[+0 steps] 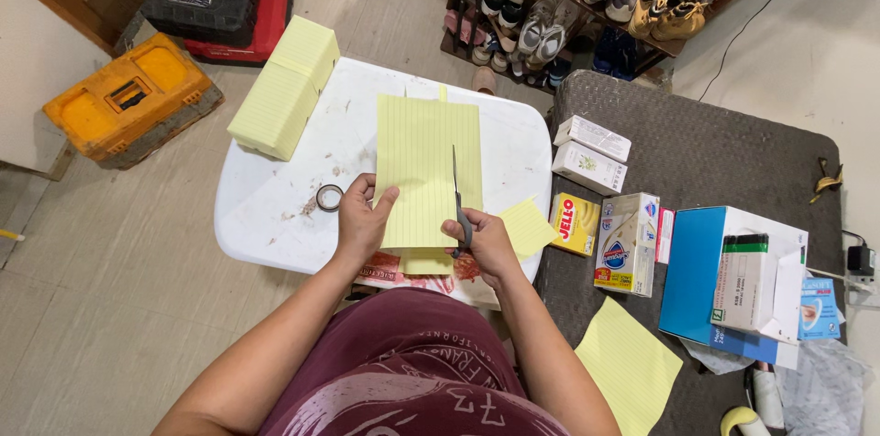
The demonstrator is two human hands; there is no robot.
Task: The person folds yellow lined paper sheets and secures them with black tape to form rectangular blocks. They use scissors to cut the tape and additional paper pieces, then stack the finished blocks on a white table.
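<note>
The left hand (362,220) pinches the near left edge of a thin, floppy yellow lined sheet (426,165) over the white table (275,207), best held close beside the scissors (456,202) gripped in the right hand (486,239).

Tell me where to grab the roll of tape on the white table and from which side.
Take the roll of tape by its outer rim, from above. It lies flat on the white table with its hole facing up, so the rim is exposed all round. The left hand, holding the yellow sheet, is just beside it and probably the easier one to use.
</note>
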